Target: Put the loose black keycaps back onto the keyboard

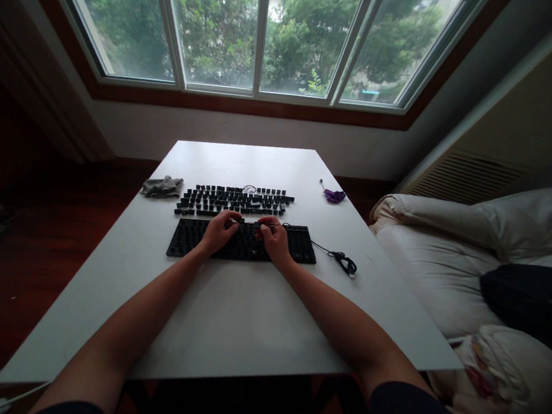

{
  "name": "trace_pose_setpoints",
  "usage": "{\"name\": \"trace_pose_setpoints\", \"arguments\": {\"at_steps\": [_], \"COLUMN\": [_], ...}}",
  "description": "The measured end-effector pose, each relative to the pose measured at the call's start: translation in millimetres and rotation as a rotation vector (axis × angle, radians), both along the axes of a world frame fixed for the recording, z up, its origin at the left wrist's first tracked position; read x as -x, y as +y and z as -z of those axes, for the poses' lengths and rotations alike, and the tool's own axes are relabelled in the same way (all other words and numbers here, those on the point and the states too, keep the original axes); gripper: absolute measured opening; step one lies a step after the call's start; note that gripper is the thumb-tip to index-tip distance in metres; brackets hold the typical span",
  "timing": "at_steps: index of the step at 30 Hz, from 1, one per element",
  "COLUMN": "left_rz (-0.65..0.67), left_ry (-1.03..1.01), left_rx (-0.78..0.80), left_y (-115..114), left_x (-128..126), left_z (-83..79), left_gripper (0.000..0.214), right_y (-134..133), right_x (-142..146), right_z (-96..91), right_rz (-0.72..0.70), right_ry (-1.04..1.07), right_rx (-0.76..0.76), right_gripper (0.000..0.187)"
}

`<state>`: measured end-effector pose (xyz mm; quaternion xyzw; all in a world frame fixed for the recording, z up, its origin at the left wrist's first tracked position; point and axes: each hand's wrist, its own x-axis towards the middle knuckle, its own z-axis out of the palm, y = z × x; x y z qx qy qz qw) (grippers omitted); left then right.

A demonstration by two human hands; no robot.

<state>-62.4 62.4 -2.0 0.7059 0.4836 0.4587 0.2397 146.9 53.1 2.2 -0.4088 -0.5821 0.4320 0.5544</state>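
A black keyboard (191, 238) lies across the middle of the white table, its keycaps apparently off over much of it. Both hands are above its upper edge, close together. My left hand (219, 233) is closed in a pinch, with a small black keycap (240, 221) at the fingertips. Thumb and fingers of my right hand (275, 240) are also pressed together, around a small dark thing too unclear to name; a thin light line shows beside it. Loose black keycaps (238, 199) stand in rows just beyond the keyboard.
On the white table (227, 319), a grey cloth (162, 187) lies at left and a purple cloth (333, 196) at right, beside a thin stick-like tool (322, 184). A bundled USB cable (343, 262) sits right of the keyboard. A pale sofa (437, 247) stands at right.
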Motion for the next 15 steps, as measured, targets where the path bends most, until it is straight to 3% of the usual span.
{"name": "trace_pose_setpoints", "arguments": {"at_steps": [15], "left_rz": [-0.05], "left_ry": [0.017], "left_rx": [0.011], "left_y": [-0.4], "left_x": [0.6], "left_z": [-4.8], "left_gripper": [0.024], "right_y": [2.1], "right_x": [0.3], "right_z": [3.5], "right_rz": [-0.002], "right_ry": [-0.007], "right_rx": [-0.005], "right_gripper": [0.021]}}
